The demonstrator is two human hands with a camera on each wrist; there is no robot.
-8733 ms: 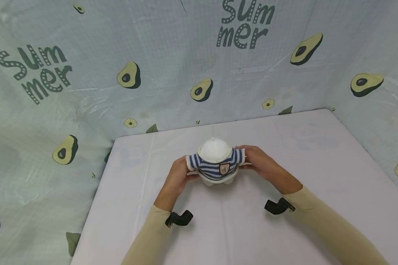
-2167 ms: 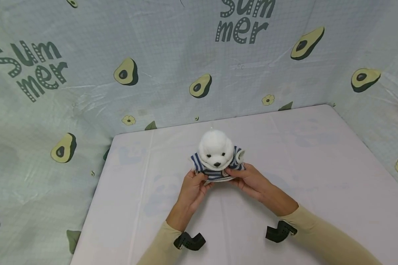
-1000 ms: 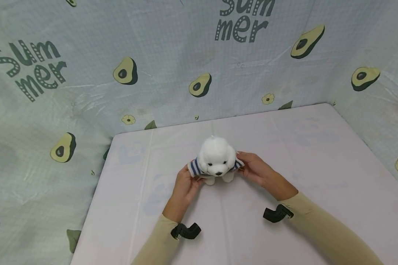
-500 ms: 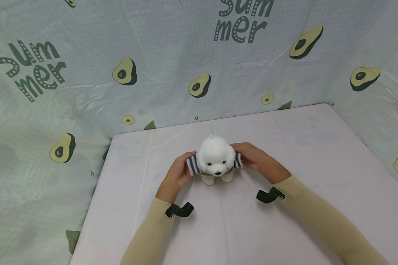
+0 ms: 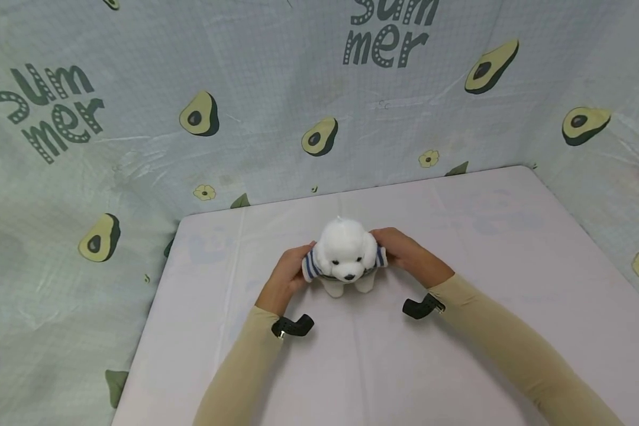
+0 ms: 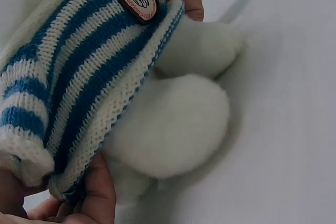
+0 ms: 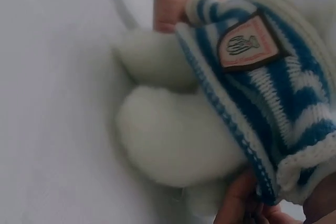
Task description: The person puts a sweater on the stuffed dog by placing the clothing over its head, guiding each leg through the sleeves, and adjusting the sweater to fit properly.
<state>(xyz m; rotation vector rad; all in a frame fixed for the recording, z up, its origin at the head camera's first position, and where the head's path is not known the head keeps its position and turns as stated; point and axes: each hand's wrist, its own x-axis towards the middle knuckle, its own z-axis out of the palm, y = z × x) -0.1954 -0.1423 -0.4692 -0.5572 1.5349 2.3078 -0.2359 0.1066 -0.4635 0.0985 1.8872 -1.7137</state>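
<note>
A white plush dog point(image 5: 343, 242) stands on the table in the head view, its face toward me. It wears a blue-and-white striped knitted sweater point(image 6: 86, 77) with a pink badge point(image 7: 248, 45) on the chest. My left hand point(image 5: 287, 273) is at its side by one short sleeve; in the left wrist view, the left fingers point(image 6: 100, 184) pinch the sweater's lower hem. On the other side, my right hand point(image 5: 406, 249) grips the hem too, its fingers point(image 7: 235, 203) curled at the edge in the right wrist view. Round white paws point(image 6: 176, 124) stick out below the hem.
The table point(image 5: 458, 355) has a pale pinkish-white cover. A hanging cloth point(image 5: 266, 89) printed with avocados and lettering encloses the back and both sides. Black wrist mounts point(image 5: 294, 326) sit on both beige sleeves point(image 5: 516, 343).
Earlier the badge faced up and the face did not show. At 2.2 s ago both hands held the sweater's front; since then they have moved apart to the dog's sides and farther back.
</note>
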